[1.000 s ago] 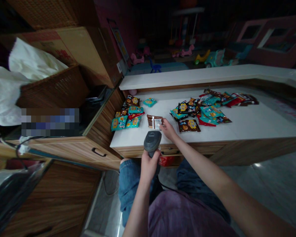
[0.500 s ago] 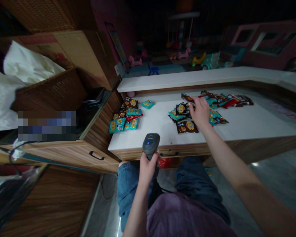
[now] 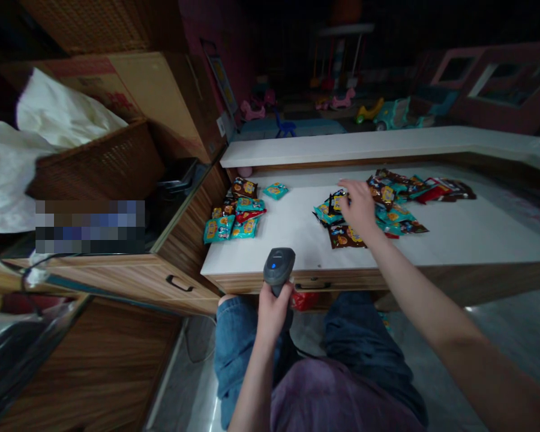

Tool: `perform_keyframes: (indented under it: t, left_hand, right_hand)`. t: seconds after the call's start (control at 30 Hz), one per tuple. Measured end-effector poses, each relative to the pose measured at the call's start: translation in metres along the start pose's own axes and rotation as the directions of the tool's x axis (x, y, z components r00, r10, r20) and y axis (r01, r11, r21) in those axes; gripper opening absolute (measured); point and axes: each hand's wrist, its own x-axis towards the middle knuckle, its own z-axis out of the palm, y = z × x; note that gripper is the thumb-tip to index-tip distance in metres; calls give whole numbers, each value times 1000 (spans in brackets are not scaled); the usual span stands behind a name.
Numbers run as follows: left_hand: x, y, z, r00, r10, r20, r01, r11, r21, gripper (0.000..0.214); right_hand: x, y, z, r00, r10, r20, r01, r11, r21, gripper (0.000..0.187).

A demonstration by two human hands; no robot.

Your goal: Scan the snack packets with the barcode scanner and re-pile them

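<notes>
My left hand (image 3: 272,309) grips the handle of a grey barcode scanner (image 3: 278,268), held at the front edge of the white counter (image 3: 454,234). My right hand (image 3: 359,207) reaches over the right pile of snack packets (image 3: 387,204), fingers curled down on the teal and brown packets; whether it grips one is hidden. A brown packet (image 3: 344,237) lies just under the wrist. A second, smaller pile of packets (image 3: 236,216) lies at the counter's left end, with a single teal packet (image 3: 275,191) behind it.
A raised white ledge (image 3: 342,144) runs along the counter's back. Wooden drawers (image 3: 130,273) and a wicker basket with white cloth (image 3: 63,150) stand at the left, a cardboard box (image 3: 162,96) behind. Toy rides (image 3: 387,111) sit in the dark room beyond.
My right hand left the brown packet in front of the scanner and moved right onto the big pile. That packet no longer lies mid-counter. The scanner stayed in place.
</notes>
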Motion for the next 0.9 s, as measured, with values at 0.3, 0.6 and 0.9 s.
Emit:
perform_keyframes:
  t: [0.3,0.6,0.9]
  left_hand:
    - [1,-8,-15,1000,-1,-21,1,1000,-23,36]
    - [-1,-7,-22,999,5,-42,-6,1000,-22,30]
    - [-4,0,-17,1000,9,-28,-9,1000,-13,32]
  right_hand:
    - [21,-121,156,882,-179,436,1,926,378,45]
    - [41,-141,215,850,36,526,-313,837,449,41]
    - [0,-96,163,827,307,470,-561,488,668,32]
